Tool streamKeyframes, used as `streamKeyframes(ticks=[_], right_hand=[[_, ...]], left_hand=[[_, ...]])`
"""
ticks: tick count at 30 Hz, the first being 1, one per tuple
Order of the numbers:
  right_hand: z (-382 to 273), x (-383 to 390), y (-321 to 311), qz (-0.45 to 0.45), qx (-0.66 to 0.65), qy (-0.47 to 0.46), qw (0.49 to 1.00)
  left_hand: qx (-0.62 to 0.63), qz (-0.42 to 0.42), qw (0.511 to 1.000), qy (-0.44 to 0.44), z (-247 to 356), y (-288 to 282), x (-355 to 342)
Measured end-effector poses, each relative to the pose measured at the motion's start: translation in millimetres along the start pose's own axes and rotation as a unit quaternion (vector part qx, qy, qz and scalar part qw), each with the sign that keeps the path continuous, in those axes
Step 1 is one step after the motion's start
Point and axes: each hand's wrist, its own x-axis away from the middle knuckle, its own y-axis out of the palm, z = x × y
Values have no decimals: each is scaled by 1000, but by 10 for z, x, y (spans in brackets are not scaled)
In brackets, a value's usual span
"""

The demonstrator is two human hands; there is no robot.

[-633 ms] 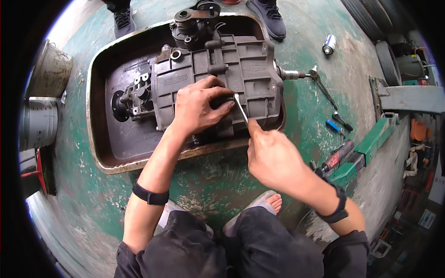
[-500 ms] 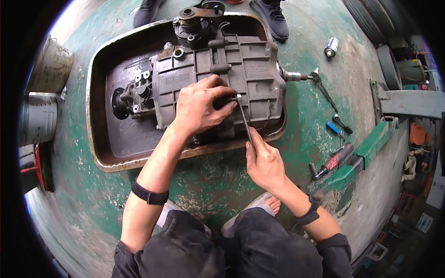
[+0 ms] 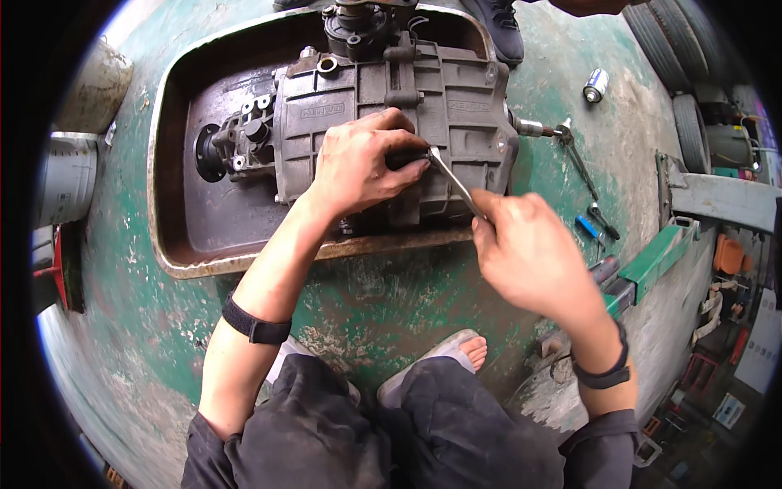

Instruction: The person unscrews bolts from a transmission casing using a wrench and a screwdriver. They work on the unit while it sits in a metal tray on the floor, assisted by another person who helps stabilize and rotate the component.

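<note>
A large grey gearbox (image 3: 468,114) lies on its side in a deep, rusty-rimmed metal tray (image 3: 191,265). My left hand (image 3: 358,167) is closed over the middle of its ribbed casing, thumb and fingers around a dark, rounded piece (image 3: 406,156) that they mostly hide. In my right hand (image 3: 529,253) is a slim metal wrench (image 3: 456,183), gripped by its lower end. The wrench's head meets the dark piece at my left fingertips, and its handle slants down to the right.
Right of the tray, a splined shaft (image 3: 538,129) sticks out toward a long ratchet (image 3: 578,167). A blue-handled tool (image 3: 588,226), a spray can (image 3: 595,85) and a green steel arm (image 3: 656,261) are also there. Another person's shoe (image 3: 498,31) stands behind the tray. Buckets (image 3: 69,179) stand left.
My right hand has swung right and slightly up, turning the wrench to a flatter slant. My left hand keeps its hold. Another person's dark shape has come in at the top right.
</note>
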Motion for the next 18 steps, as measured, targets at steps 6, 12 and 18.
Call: streamKeyframes(ticks=[6,12,18], right_hand=[[-136,-86,7,36,22,-135,990],[-56,219,963,151,-103,80,980],[-23,200,1395,267,-239,132,924]], left_hand=[[5,-1,1000,2,8,-10,-4],[-12,-16,1000,-6,1,-24,11],[-7,-8,1000,-5,-25,2,17]])
